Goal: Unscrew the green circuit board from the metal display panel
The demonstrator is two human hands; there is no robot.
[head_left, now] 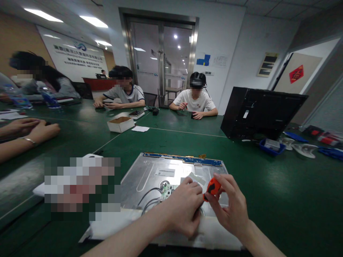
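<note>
A flat metal display panel [150, 182] lies on the table in front of me, with a blue circuit strip [187, 159] along its far edge. Between the thumb and fingers of my right hand [232, 200] is an orange-and-black screwdriver [213, 185], held by its handle above the panel; its tip is hidden. My left hand [184, 203] is curled right beside it, over the panel, and whatever its fingers hold is out of sight. Partly under that hand sits a small green circuit board [168, 191] with dark cables [147, 194] leading off to the left.
A black monitor [262, 112] stands at the right, near a blue tray [272, 146]. Farther back are a white box [120, 125] and a sheet of paper [140, 129]. Another person's hands [40, 132] rest at the left. Several people sit around the green table [182, 141].
</note>
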